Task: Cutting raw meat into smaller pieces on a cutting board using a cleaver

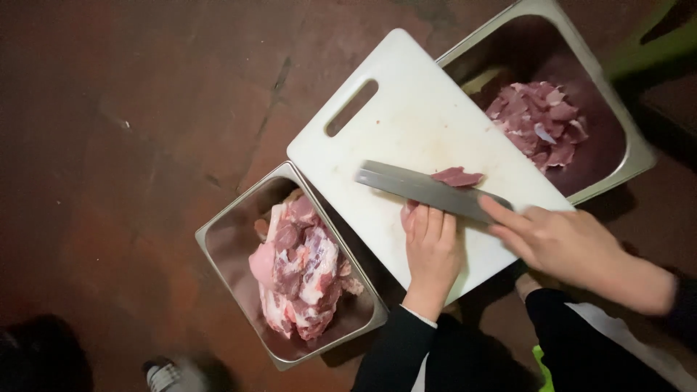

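The left hand (430,243) lay flat, fingers together, pressing a soft, slippery-looking piece of raw meat (456,176) near the right of the white cutting board (406,123), while the right hand (563,239) gripped the cleaver (421,189), its long blade pointing left.
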